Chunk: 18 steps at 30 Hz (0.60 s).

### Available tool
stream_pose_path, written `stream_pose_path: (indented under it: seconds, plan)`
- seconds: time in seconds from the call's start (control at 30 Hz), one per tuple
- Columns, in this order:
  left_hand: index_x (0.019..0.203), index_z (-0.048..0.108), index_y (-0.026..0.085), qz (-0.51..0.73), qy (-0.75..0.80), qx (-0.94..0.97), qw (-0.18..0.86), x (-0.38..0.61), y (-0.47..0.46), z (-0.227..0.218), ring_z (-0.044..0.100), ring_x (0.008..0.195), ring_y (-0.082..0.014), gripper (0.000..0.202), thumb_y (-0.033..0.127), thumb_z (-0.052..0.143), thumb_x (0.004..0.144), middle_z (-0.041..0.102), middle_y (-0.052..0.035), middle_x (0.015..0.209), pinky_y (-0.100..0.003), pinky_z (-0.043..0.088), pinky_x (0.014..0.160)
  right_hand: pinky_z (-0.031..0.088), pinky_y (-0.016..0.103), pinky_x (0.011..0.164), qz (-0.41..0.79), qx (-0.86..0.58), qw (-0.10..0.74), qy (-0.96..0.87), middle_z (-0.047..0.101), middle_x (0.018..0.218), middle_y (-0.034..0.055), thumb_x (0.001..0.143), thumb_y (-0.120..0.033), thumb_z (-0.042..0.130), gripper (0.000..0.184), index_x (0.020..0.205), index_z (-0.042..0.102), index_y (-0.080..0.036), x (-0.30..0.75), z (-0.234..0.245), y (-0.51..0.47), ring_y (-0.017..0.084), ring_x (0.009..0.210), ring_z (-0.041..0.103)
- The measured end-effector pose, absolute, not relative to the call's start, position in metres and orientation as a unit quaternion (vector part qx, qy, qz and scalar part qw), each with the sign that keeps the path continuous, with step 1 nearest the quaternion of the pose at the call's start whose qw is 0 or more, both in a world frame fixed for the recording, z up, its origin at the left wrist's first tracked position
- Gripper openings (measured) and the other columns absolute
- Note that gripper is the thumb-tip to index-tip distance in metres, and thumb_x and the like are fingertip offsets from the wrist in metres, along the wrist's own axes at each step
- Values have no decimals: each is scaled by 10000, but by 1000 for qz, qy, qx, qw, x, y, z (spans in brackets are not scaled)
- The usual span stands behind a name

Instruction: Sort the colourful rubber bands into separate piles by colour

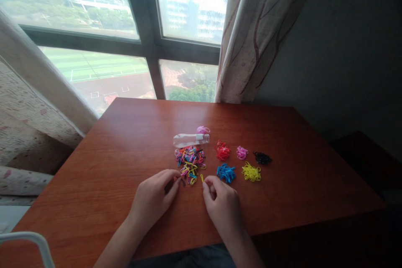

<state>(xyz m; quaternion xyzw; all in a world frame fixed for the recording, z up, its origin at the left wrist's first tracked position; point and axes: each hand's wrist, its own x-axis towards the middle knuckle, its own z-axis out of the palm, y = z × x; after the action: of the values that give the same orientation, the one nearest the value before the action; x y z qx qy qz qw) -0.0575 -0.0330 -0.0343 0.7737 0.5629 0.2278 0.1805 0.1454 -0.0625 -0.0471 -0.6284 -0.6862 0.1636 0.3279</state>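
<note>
Beside the mixed pile (190,160), the right hand (222,197) is pinching a yellow band (202,178) (left hand (156,192): hold unclear); overlaps are risking snags.

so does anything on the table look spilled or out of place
Mildly: the clear bottle lies on its side just beyond the mixed bands, though bottles usually stand upright. Nothing else stands out, and no damage shows.

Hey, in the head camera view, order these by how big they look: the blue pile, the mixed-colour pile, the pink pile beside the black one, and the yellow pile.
1. Mixed-colour pile
2. Blue pile and yellow pile: too alike to rank
3. Pink pile
</note>
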Motion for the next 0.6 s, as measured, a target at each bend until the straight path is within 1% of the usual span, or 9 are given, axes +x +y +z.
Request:
stream_pose_path:
  seconds: [0.1, 0.17, 0.23, 0.4, 0.6]
  plan:
    - [929, 649, 239, 231, 563, 773, 178, -58, -33, -35, 671, 769, -163, 156, 305, 508, 920, 718, 7, 859, -249, 467, 672, 340, 216, 552, 160, -635, 357, -666, 589, 607, -31, 948, -277, 495, 196, 835, 640, -206, 162, -45, -68, 116, 524, 551]
    - [932, 651, 241, 231, 562, 775, 175, -58, -33, -35, 673, 758, -164, 159, 312, 509, 919, 718, 10, 850, -251, 466, 659, 353, 212, 537, 133, -652, 374, -646, 561, 572, -39, 950, -327, 500, 228, 835, 654, -204, 182, -43, -70, 112, 492, 532]
    - [935, 652, 243, 231, 561, 776, 172, -59, -32, -35, 675, 759, -167, 162, 317, 509, 917, 720, 11, 854, -253, 467, 656, 375, 208, 540, 93, -675, 382, -625, 572, 580, -34, 940, -378, 516, 253, 846, 667, -198, 208, -43, -71, 114, 495, 547]
    - [937, 650, 245, 235, 562, 776, 167, -59, -32, -36, 679, 768, -165, 165, 316, 502, 919, 722, 11, 871, -253, 472, 670, 395, 220, 539, 20, -727, 344, -593, 601, 589, -20, 917, -478, 513, 333, 858, 680, -196, 267, -44, -68, 132, 509, 591]
    - [945, 648, 246, 235, 562, 775, 168, -60, -33, -38, 677, 776, -165, 164, 330, 509, 920, 719, 12, 878, -255, 472, 678, 398, 236, 540, 18, -757, 312, -574, 629, 615, -4, 912, -521, 483, 377, 870, 682, -204, 284, -51, -68, 152, 545, 616]
